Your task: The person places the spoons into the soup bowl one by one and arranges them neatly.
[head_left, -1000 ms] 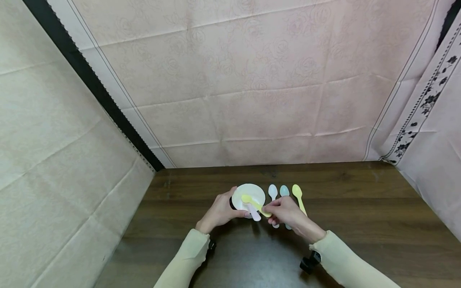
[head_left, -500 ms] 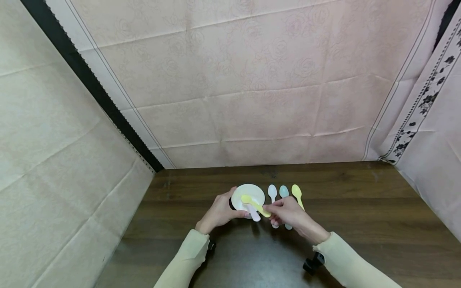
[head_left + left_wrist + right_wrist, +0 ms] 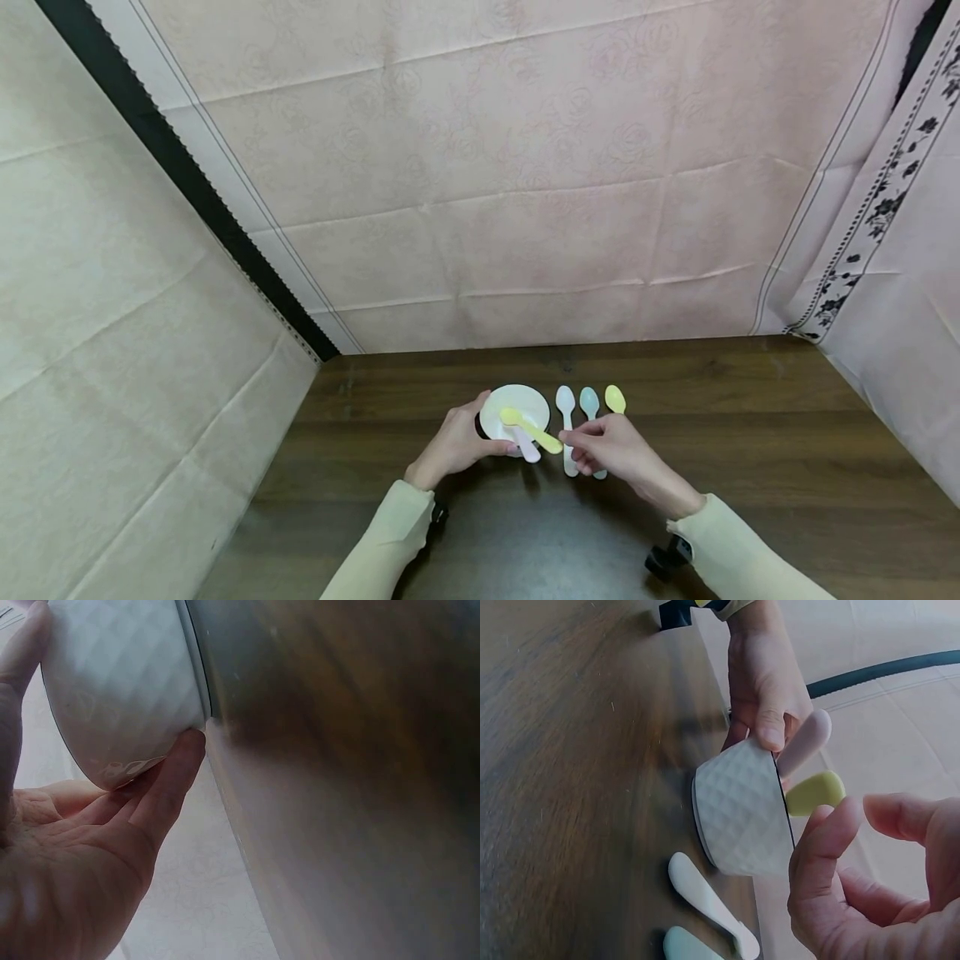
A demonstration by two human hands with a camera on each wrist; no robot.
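Observation:
My left hand (image 3: 453, 437) grips a white bowl (image 3: 739, 802) with a diamond-patterned wall, thumb and fingers spread round its side. The left wrist view shows fingertips low against that wall. Inside the bowl lean a yellow spoon (image 3: 540, 435) and a pale pink spoon (image 3: 528, 450), their handles poking out over the near rim. My right hand (image 3: 615, 450) hovers just right of the yellow handle, holding nothing; in the right wrist view a gap shows between thumb and forefinger. Beneath it, a white spoon (image 3: 566, 402) and a light blue spoon (image 3: 589, 402) lie partly covered.
A second yellow spoon (image 3: 615, 398) lies at the right end of the row, its handle hidden by my right hand. All stand on a dark wooden table (image 3: 712, 417), backed by pale cloth (image 3: 525, 208) with cloth on both sides too.
My right hand has let go of the yellow spoon's handle and drawn back to the right. The spoon stays in the bowl. My left hand keeps its grip.

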